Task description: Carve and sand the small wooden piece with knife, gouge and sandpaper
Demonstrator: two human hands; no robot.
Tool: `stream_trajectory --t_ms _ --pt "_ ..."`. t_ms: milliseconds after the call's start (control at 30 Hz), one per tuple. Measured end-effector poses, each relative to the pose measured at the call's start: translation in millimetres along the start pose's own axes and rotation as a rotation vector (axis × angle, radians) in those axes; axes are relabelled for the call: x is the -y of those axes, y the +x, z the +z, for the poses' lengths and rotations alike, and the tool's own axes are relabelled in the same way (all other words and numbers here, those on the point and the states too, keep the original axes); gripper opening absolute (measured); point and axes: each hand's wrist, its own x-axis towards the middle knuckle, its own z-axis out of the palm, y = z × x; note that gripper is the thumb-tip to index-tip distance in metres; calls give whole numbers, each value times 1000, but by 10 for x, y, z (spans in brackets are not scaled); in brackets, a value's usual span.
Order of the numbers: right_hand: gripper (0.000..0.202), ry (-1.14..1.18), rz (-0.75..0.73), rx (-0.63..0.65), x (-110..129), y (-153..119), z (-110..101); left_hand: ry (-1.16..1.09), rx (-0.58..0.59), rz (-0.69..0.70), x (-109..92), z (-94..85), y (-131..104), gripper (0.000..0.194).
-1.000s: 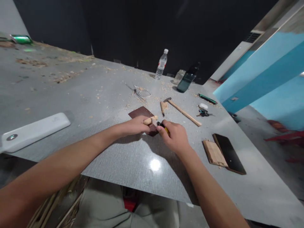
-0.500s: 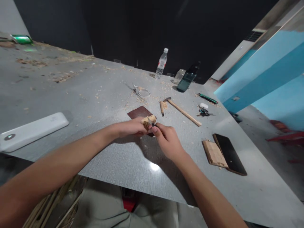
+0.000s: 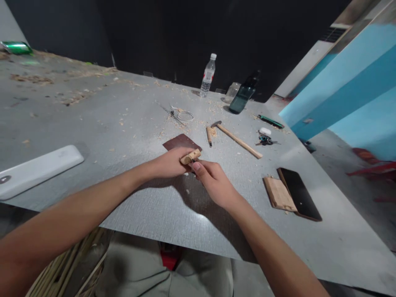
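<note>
My left hand [image 3: 173,162] is closed around a small pale carved piece of wood [image 3: 190,156], whose end sticks out above the fingers. Pressed close against it, my right hand [image 3: 213,179] has its fingers wrapped round a small carving knife [image 3: 194,161]; only a little dark part shows, and the handle is hidden in the palm. Under and behind the hands lies a brown sheet of sandpaper [image 3: 181,142]. A short wooden-handled tool [image 3: 209,137] and a hammer [image 3: 238,140] rest beyond my right hand.
A water bottle [image 3: 208,76], a dark bottle [image 3: 243,97] and a glass jar [image 3: 232,91] stand at the back. To the right are a phone [image 3: 300,194], a wooden block [image 3: 279,193] and keys [image 3: 265,140]. A white case [image 3: 43,169] lies left. Wood shavings dot the table.
The wood piece has turned in my left hand, showing a smoother face, and the knife blade seen before is now mostly hidden. The view has shifted slightly.
</note>
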Motion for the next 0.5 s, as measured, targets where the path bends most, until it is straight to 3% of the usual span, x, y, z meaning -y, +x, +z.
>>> stream_trajectory --t_ms 133,500 --pt "61 23 21 40 27 -17 -44 4 -60 0 3 24 -7 21" --pt "61 -16 -38 12 11 -34 -41 -183 -11 -13 -82 8 -7 21"
